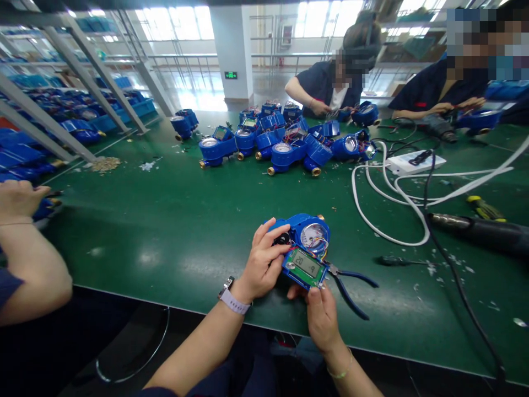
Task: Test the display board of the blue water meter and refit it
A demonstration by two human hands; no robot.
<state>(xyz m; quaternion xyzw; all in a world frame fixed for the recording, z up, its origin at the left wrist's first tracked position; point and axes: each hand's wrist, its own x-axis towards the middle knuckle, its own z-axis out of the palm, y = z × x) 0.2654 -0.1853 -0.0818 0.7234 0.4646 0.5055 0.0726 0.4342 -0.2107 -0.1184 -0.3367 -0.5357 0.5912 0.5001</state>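
Note:
A blue water meter (295,223) with a round dial lies near the front edge of the green table. Its green circuit board (296,271) with a small LCD screen is tilted toward me, joined to it by thin coloured wires. My left hand (261,267) grips the left side of the meter, fingers curled over it near a black round part. Between thumb and fingers, my right hand (321,314) pinches the lower right corner of the board's blue frame. Dark-handled pliers (349,284) lie just right of the meter, jaws partly behind the board.
Several blue meters (285,154) are heaped across the table. To the right are a white power strip (417,161), looped cables, a heat gun (479,231) and a screwdriver (392,261). Two people work opposite; another person's arm (31,264) is at left.

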